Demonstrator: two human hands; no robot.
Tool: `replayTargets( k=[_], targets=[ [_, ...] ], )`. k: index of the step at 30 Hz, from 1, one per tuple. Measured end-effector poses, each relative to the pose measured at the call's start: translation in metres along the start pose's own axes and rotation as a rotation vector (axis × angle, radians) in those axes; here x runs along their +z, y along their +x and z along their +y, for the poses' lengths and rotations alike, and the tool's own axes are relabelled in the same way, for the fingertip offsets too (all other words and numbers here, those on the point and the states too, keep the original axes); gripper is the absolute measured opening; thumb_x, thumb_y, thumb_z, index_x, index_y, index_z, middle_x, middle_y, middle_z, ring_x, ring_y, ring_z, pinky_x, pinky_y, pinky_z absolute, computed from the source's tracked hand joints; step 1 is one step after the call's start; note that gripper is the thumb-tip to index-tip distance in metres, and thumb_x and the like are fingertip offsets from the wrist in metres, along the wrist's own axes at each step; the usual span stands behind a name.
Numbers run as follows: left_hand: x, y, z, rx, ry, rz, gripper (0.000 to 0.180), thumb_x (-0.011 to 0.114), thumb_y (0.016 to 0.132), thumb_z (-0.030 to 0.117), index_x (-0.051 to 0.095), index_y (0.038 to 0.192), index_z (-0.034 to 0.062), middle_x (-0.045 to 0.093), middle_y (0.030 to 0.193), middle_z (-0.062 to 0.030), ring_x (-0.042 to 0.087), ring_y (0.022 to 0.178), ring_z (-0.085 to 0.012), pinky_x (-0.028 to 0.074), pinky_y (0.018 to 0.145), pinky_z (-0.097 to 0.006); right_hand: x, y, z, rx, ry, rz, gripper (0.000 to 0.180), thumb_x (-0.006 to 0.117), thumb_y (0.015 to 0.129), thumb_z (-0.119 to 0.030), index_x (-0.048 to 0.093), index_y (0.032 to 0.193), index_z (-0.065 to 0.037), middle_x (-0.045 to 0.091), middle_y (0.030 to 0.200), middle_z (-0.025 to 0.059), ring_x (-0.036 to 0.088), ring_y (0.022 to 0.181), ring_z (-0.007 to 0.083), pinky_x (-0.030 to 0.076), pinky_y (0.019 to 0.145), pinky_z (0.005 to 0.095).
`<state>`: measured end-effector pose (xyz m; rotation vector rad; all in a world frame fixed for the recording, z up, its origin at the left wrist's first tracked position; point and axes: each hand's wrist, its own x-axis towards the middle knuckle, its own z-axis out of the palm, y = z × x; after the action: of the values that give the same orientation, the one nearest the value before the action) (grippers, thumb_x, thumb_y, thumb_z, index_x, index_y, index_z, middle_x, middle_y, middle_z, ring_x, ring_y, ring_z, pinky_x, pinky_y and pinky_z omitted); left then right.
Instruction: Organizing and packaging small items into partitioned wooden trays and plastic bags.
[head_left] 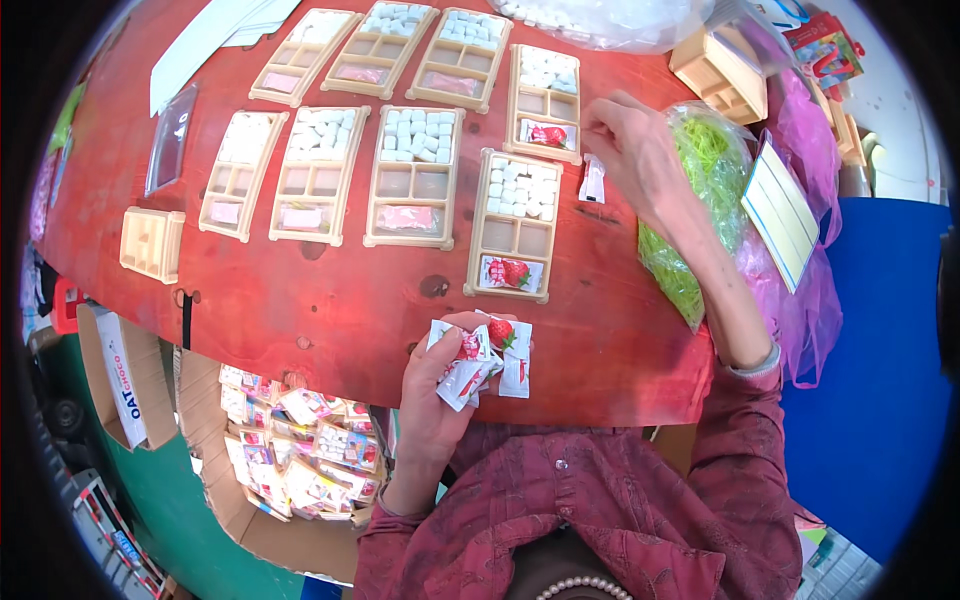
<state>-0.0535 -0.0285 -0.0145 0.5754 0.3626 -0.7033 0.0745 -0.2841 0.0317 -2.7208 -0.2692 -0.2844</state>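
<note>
My left hand (440, 375), in front of the table's near edge, grips several small white candy packets (470, 365) printed with red strawberries. My right hand (635, 145) reaches over the table beside the far-right tray (550, 100), its fingers curled downward. A single white packet (592, 180) shows right below those fingertips; whether they pinch it is hidden. That tray and the nearer tray (515, 225) each hold small white blocks in the far part and a strawberry packet in the near compartment. Their middle compartments hold nothing.
More beige trays, such as one tray (415, 175), stand in two rows with white blocks and pink packets. A smaller beige tray (152, 245) lies left. Bags of green shreds (690, 200) and a striped card (780, 215) sit right. A carton (235, 500) of packets stands below.
</note>
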Motion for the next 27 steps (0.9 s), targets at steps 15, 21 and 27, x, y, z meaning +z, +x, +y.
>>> replayTargets(
  k=[15,21,27],
  targets=[
    [0.008,0.001,-0.001,0.021,-0.035,0.041,0.028,0.043,0.093,0.021,0.053,0.108,0.0006,0.059,0.109,-0.0198,0.064,0.086,-0.0202,0.056,0.063,-0.029,0.009,-0.042,-0.006,0.163,-0.04,-0.079,0.011,0.065,0.076,-0.006,0.06,0.079,0.004,0.06,0.07,0.0165,0.058,0.062,0.0298,0.046,0.059,0.0363],
    [0.005,0.001,0.001,0.002,-0.053,-0.001,0.027,0.043,0.093,0.02,0.053,0.109,-0.0003,0.059,0.108,-0.0193,0.064,0.086,-0.02,0.056,0.064,-0.029,-0.007,-0.036,0.004,0.384,0.438,-0.194,0.008,0.061,0.081,-0.003,0.064,0.086,0.002,0.064,0.072,0.0033,0.055,0.063,0.007,0.043,0.056,0.0221],
    [0.002,0.0,0.001,0.007,-0.1,-0.069,0.029,0.043,0.093,0.02,0.053,0.11,-0.0024,0.06,0.108,-0.0174,0.063,0.088,-0.0196,0.056,0.067,-0.03,-0.012,-0.018,-0.029,0.404,0.852,-0.181,0.008,0.061,0.084,-0.007,0.065,0.087,-0.001,0.062,0.074,-0.002,0.053,0.066,0.0026,0.042,0.058,0.018]
  ],
)
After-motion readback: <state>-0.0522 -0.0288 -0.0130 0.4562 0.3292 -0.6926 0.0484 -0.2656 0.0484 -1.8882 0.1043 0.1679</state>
